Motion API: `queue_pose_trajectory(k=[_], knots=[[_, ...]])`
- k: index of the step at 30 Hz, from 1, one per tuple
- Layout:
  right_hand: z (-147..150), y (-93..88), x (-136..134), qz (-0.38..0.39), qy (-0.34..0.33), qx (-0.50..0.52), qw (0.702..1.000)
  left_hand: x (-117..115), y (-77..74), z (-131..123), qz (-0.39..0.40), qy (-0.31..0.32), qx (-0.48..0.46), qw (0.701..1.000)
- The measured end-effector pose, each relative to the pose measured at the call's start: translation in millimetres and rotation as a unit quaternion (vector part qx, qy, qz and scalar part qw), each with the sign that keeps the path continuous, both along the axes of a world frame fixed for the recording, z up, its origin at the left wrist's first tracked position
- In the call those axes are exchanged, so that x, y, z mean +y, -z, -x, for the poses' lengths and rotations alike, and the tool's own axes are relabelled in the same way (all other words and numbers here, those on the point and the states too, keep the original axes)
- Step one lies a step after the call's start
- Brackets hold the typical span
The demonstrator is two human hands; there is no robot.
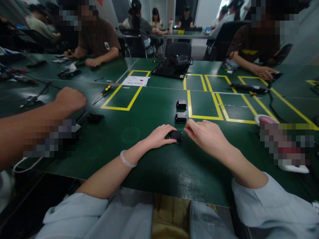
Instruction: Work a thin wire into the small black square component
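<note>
My left hand [159, 136] rests on the green table [149, 166], its fingers curled around a small black box-shaped part [176, 135]. Just to the right of that part is my right hand [205, 134], with fingertips pinched together at its edge; what they pinch is too small to make out. Two more small black parts [180, 117] [181, 104] stand in a row just beyond, apart from my hands. A pale bangle [126, 160] circles my left wrist.
A neighbour's arm and fist [69, 99] reach in from the left, near a black part [94, 118]. Yellow tape rectangles [126, 94] mark the table. A screwdriver [102, 93], a paper sheet [136, 80], a black tray [171, 68] and a soldering-type tool [249, 88] lie farther back. People sit around.
</note>
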State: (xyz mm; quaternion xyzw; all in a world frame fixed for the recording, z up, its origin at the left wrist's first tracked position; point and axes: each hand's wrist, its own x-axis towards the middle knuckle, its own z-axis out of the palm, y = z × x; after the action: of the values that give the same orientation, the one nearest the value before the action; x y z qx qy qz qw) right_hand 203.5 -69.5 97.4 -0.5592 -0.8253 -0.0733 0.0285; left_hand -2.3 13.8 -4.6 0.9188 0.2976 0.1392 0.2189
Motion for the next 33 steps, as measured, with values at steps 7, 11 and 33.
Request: queue_pose_trajectory(k=[7, 11, 33], knots=[[-2.5, 4.6, -2.0, -0.001, -0.039, 0.056, 0.998, 0.2, 0.1, 0.4, -0.001, 0.0, -0.005, 1.0], [-3.9, 3.1, -3.5, -0.004, -0.05, 0.06, 0.997, 0.5, 1.4, 0.1, -0.004, 0.003, -0.009, 1.0], [-2.0, 0.9, -2.7, 0.013, -0.019, 0.072, 0.997, -1.4, 1.4, -0.4, -0.009, -0.01, 0.001, 1.0]])
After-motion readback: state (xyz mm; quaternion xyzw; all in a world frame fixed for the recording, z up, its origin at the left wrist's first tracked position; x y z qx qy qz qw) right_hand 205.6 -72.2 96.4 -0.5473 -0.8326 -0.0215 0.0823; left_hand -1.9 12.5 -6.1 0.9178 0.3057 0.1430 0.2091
